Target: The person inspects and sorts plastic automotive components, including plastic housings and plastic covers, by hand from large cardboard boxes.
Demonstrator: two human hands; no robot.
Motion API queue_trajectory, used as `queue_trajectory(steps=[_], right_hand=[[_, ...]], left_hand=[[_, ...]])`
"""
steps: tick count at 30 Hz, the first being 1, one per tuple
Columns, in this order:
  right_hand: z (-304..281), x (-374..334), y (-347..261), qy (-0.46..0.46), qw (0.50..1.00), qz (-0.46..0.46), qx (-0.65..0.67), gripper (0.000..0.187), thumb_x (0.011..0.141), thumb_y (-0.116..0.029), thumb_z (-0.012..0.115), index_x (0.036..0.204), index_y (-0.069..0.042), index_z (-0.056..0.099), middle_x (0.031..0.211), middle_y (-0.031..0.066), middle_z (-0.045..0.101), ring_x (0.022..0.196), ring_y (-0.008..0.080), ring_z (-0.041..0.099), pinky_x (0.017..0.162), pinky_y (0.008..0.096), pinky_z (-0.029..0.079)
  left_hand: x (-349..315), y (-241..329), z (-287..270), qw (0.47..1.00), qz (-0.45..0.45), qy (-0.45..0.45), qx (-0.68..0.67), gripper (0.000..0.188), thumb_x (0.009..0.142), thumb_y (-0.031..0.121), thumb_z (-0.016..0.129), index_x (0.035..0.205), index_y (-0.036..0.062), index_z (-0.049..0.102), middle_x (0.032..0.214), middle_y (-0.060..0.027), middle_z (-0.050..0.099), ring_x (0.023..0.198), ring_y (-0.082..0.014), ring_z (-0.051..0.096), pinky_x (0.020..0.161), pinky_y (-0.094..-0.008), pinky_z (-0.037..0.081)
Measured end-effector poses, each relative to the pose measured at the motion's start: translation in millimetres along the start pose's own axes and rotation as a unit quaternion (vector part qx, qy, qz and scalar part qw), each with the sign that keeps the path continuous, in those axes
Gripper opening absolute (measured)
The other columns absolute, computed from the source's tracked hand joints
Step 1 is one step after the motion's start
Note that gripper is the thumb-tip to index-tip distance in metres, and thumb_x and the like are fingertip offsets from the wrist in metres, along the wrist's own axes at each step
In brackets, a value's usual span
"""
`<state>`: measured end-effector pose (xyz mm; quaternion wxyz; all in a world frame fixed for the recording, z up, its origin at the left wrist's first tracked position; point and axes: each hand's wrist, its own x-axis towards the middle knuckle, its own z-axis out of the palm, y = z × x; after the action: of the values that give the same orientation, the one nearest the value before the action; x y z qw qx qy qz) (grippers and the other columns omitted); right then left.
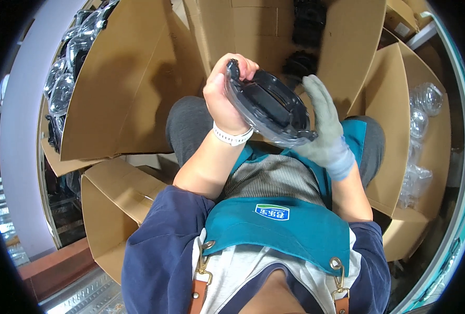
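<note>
A black plastic tray (pixel 271 102) with a clear plastic layer around its lower edge hangs tilted in front of my chest. My left hand (pixel 227 97), bare and with a white band at the wrist, is closed around the tray's upper left end. At the other end, my right hand (pixel 324 123) wears a grey glove and rests its palm side against the tray's right corner. Its fingers stretch upward, flat and not wrapped round the tray; the thumb is hidden. Beyond the hands, dark plastic pieces (pixel 301 64) lie in shadow inside a large carton.
Tall cardboard flaps (pixel 122 78) rise ahead and to the left. Clear plastic containers (pixel 62 94) are stacked behind the left flap. On the right, an open carton (pixel 387 136) holds clear plastic pieces (pixel 418 123). Another open carton (pixel 109 196) stands by my left elbow.
</note>
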<state>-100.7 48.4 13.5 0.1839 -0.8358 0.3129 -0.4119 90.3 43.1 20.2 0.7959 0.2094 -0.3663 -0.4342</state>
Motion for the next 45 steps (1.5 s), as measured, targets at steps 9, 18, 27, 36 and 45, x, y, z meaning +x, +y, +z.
queue_trajectory(steps=[9, 18, 27, 36, 45], right_hand=[[25, 12, -34, 0.097, 0.978, -0.093, 0.158, 0.056, 0.059, -0.016, 0.085, 0.103, -0.005, 0.053, 0.100, 0.0161, 0.062, 0.097, 0.0355, 0.060, 0.087, 0.0447, 0.047], [44, 37, -52, 0.070, 0.969, -0.078, 0.222, 0.057, 0.067, -0.011, 0.074, 0.115, 0.002, 0.047, 0.120, 0.0188, 0.053, 0.111, 0.0328, 0.053, 0.096, 0.0410, 0.041], [67, 8, 8, -0.065, 0.910, 0.249, 0.324, 0.038, 0.090, -0.012, 0.057, 0.124, 0.001, 0.048, 0.120, 0.0112, 0.054, 0.111, 0.0181, 0.051, 0.098, 0.0320, 0.039], [85, -33, 46, -0.122, 0.878, 0.369, 0.279, 0.033, 0.092, -0.021, 0.055, 0.114, 0.003, 0.055, 0.108, 0.0091, 0.058, 0.101, 0.0154, 0.051, 0.090, 0.0274, 0.040], [82, -32, 43, -0.127, 0.904, 0.332, 0.238, 0.033, 0.092, -0.021, 0.055, 0.113, 0.004, 0.055, 0.110, 0.0111, 0.059, 0.103, 0.0170, 0.052, 0.092, 0.0289, 0.041]], left_hand=[[-4, 27, 1, 0.968, 0.113, 0.012, 0.223, 0.053, 0.074, 0.052, 0.045, 0.078, -0.0010, 0.048, 0.075, -0.0056, 0.046, 0.071, -0.0150, 0.045, 0.064, -0.0257, 0.035], [12, 89, -13, 0.930, 0.116, 0.014, 0.348, 0.059, 0.077, 0.057, 0.046, 0.082, -0.0008, 0.050, 0.082, -0.0062, 0.049, 0.076, -0.0152, 0.047, 0.068, -0.0261, 0.036], [181, 298, -74, 0.970, 0.038, 0.211, 0.115, 0.054, 0.091, 0.046, 0.027, 0.124, 0.0080, 0.047, 0.127, -0.0126, 0.050, 0.118, -0.0288, 0.044, 0.096, -0.0511, 0.034], [212, 357, -188, 0.325, 0.041, 0.331, 0.885, 0.080, 0.074, 0.065, 0.058, 0.129, 0.0077, 0.046, 0.122, -0.0223, 0.052, 0.119, -0.0332, 0.047, 0.101, -0.0431, 0.036], [206, 331, -192, 0.360, 0.006, -0.009, 0.933, 0.082, 0.073, 0.059, 0.064, 0.131, 0.0071, 0.040, 0.121, -0.0253, 0.051, 0.111, -0.0391, 0.051, 0.097, -0.0429, 0.040]])
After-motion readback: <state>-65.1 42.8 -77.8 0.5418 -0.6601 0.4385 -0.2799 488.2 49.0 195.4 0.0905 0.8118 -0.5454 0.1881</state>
